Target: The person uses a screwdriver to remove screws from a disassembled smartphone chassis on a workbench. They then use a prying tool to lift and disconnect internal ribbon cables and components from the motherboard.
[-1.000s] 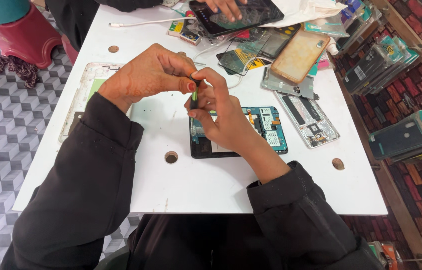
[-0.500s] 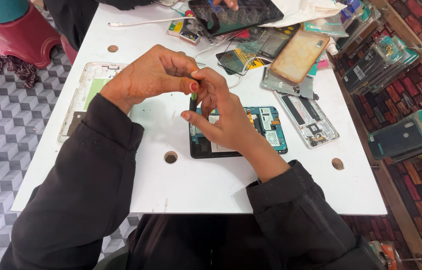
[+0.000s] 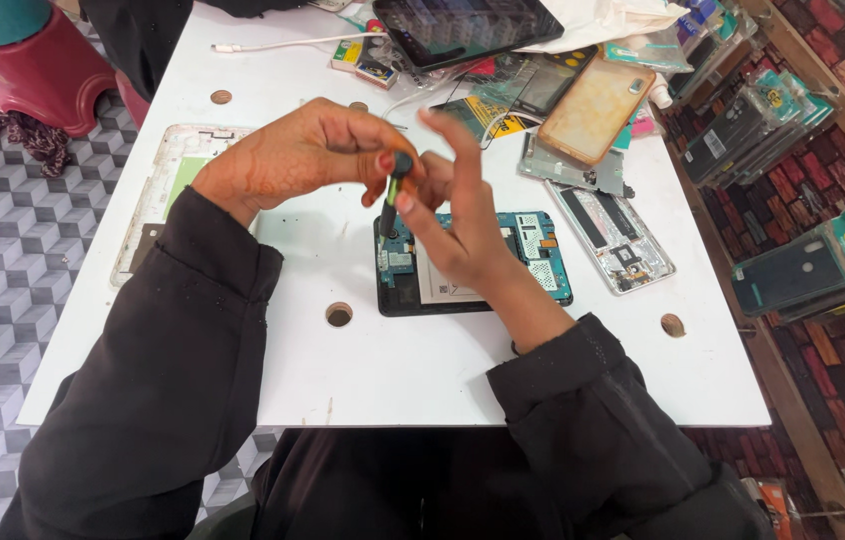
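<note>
A white rectangular counter [image 3: 393,370] with round holes fills most of the view. On it, straight below both hands, lies an opened dark tablet with a teal circuit board [image 3: 533,250], its long axis running left to right. To the left lies a pale translucent back cover [image 3: 158,190]; to the right sits a silver metal phone frame [image 3: 623,240], and further back a tan phone case [image 3: 598,108] among loose parts and a black tablet screen [image 3: 458,25].

The left hand [image 3: 303,160] has its fingers closed on the top of a slim black screwdriver [image 3: 391,195], which stands nearly upright, tip aimed down at the board's left end. The right hand [image 3: 458,225] is just beside it, fingers spread open and raised, thumb near the shaft. Nothing stands between tip and board.
</note>
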